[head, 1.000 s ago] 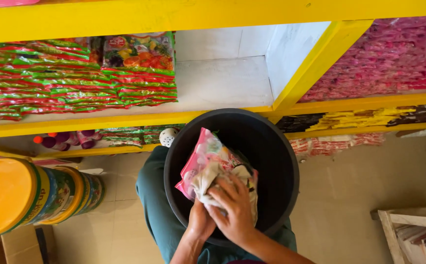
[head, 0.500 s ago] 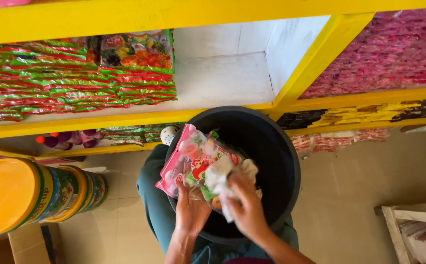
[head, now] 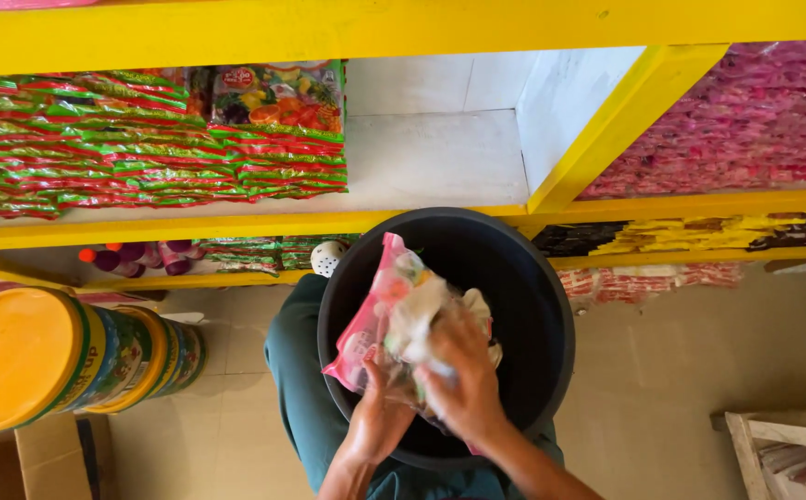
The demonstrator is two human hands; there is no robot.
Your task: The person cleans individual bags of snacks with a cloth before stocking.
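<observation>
Below yellow shelves [head: 236, 230], both hands' fingers [head: 449, 347] clutch pink packets [head: 394, 315] over a black bucket [head: 533, 306].

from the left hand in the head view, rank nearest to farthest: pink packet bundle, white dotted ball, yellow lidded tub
1. pink packet bundle, in the left hand, over the black bucket.
2. white dotted ball, up at the shelf edge.
3. yellow lidded tub, far left on the floor.

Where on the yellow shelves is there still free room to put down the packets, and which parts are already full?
The white shelf board is bare between the stack of red-green packets and the yellow divider. Right of that divider, pink packets fill the compartment. The lower shelf is crowded too. Both hands, left hand and right hand, hold a pink packet over the black bucket.
</observation>
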